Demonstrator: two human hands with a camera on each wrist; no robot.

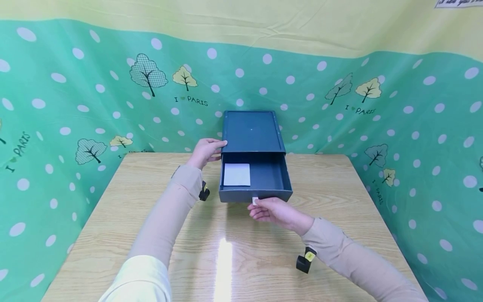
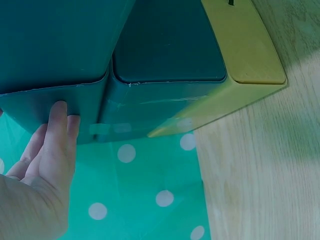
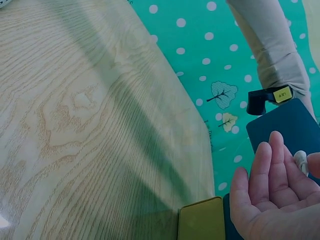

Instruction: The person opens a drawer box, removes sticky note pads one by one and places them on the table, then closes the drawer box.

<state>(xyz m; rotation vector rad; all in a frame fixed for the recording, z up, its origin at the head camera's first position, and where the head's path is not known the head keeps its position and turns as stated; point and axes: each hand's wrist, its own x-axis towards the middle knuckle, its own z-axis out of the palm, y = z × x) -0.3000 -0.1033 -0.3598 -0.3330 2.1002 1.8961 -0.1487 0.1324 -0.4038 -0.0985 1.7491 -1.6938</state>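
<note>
I have the left hand (image 1: 206,152) against the left wall of the blue cabinet (image 1: 253,131), its fingers nearly straight, touching without wrapping round anything. Moving right, I see a white square pad (image 1: 236,174) lying in the cabinet's pulled-out top drawer (image 1: 267,172), near the left side. The cabinet stands on the wooden table (image 1: 332,184), before a green dotted curtain (image 1: 302,84); my left wrist view shows a yellow section (image 2: 250,45) low in it. At the drawer's front I find a white pull tab (image 1: 255,201), pinched between thumb and fingers of the right hand (image 1: 279,212), directly before the cabinet.
</note>
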